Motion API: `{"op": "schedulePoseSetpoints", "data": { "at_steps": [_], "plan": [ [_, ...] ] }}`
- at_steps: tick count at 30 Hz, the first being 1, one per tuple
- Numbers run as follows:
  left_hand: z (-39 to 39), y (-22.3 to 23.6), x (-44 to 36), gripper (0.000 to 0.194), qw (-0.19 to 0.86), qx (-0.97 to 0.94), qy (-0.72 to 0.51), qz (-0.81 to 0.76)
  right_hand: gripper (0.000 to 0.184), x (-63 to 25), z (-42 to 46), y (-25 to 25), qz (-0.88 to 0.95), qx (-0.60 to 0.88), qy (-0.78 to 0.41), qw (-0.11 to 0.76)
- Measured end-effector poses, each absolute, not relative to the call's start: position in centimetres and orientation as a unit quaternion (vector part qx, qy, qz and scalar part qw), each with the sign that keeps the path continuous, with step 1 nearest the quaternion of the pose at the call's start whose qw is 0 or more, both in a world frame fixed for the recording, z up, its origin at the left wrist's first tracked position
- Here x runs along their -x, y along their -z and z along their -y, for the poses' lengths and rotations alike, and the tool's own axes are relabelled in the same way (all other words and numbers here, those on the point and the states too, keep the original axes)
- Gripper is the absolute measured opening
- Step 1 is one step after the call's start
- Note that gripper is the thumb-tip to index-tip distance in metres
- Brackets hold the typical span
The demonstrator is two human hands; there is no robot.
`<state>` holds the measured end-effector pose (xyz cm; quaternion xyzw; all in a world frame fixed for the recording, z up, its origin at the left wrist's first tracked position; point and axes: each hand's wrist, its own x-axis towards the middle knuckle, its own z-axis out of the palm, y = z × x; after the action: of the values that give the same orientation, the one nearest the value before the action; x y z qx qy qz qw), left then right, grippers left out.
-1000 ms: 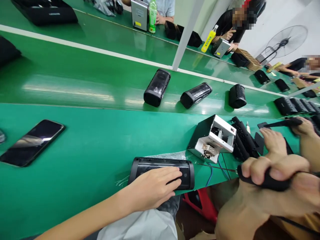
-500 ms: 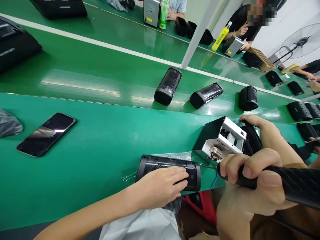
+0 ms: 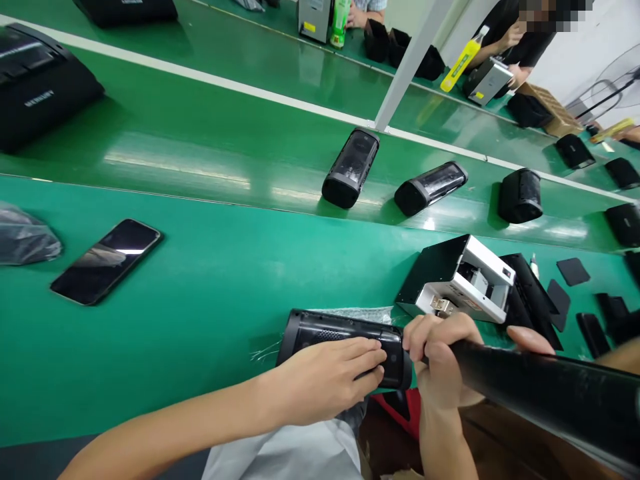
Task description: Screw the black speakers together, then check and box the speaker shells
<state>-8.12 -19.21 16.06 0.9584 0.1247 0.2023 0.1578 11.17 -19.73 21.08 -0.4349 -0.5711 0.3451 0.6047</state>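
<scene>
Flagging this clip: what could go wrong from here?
The right hand grips a black tool whose tip is hidden beside the black casing; a slip might scratch the casing or catch the left hand resting on it.

The casing lies by the green table's near edge, so a push could tip it off.

The right hand might bump the white-and-black device close by.

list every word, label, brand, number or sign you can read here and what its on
No text reads clearly.
Left-edge black case: white lettering, too blurred.
Top-left black case: white lettering at the picture's top edge, unreadable.
Yellow bottle, green bottle: labels too small.
Far silver box: yellow sticker, too small.
Black speaker under the left hand: nothing legible.
</scene>
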Motion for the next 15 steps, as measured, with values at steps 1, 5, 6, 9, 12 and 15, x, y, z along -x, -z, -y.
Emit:
{"op": "schedulePoseSetpoints", "data": {
  "at_steps": [1,5,6,9,12,15],
  "plan": [
    [19.2,-16.1,8.1,0.031,0.155,-0.959,-0.203,-0.123,0.023,-11.3,19.8,-21.1,0.584,0.422,-0.356,0.595],
    [18.9,-16.2,8.0,0.026,0.143,-0.958,-0.217,-0.119,0.023,-11.5,19.4,-21.0,0.587,0.407,-0.373,0.592],
    [18.8,-16.2,8.0,0.026,0.140,-0.959,-0.218,-0.116,0.023,-11.5,19.3,-20.8,0.582,0.406,-0.372,0.598],
    [18.8,-16.2,8.1,0.026,0.140,-0.960,-0.215,-0.109,0.023,-11.1,19.0,-20.2,0.576,0.405,-0.361,0.611],
    [19.0,-15.8,8.3,0.033,0.149,-0.961,-0.209,-0.106,0.024,-11.3,19.2,-21.2,0.577,0.405,-0.369,0.606],
    [19.2,-15.3,8.6,0.040,0.170,-0.958,-0.207,-0.103,0.041,-12.7,20.1,-24.7,0.557,0.417,-0.290,0.657]
  ]
}}
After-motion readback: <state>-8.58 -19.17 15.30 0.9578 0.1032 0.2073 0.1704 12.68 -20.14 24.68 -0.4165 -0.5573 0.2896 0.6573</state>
